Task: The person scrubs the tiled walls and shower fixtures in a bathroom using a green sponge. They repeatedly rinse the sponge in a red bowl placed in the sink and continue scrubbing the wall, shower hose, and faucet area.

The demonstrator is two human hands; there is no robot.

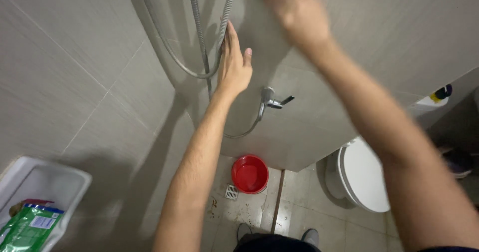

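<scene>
My left hand lies flat on the grey tiled wall, fingers straight and pointing up, its fingertips against a metal shower hose. My right hand is raised higher on the same wall, at the top edge of the view, and is blurred by motion. A speck of green shows beside its fingers; what it is cannot be made out. Below my left hand, a chrome tap sticks out of the wall, and a second hose curves down from it.
A red bucket stands on the floor beside a drain grate. A white toilet is at the right. A white tray at lower left holds a green packet. A small shelf holds dark and yellow items.
</scene>
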